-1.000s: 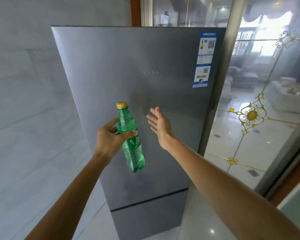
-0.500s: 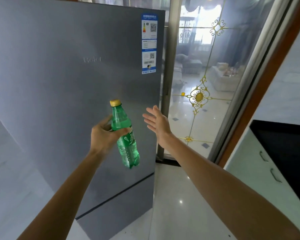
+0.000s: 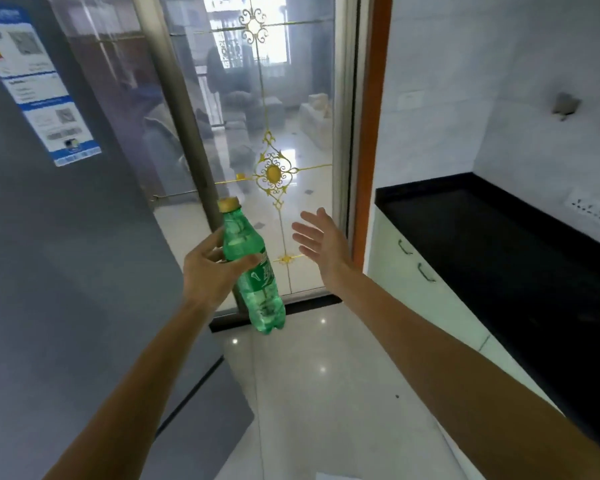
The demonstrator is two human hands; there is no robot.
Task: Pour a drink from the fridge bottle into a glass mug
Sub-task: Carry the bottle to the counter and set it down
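A green plastic bottle (image 3: 257, 271) with a yellow cap is held almost upright in mid-air, its base tilted slightly to the right. My left hand (image 3: 210, 270) is wrapped around its upper body, below the neck. My right hand (image 3: 321, 242) hovers a short way to the right of the bottle, fingers spread, palm facing left, holding nothing. The grey fridge (image 3: 59, 271) stands at the left with its doors closed. No glass mug is in view.
A black countertop (image 3: 499, 244) over white cabinet drawers (image 3: 416, 268) runs along the right wall. A glass sliding door (image 3: 274, 133) with gold ornament stands ahead. Glossy white floor (image 3: 319, 393) lies between fridge and cabinets. A wall socket (image 3: 587, 209) sits above the counter.
The view has swung to the right: the fridge has slid to the left edge and the black countertop has come into view. Both hands keep their pose, bottle still in the left.
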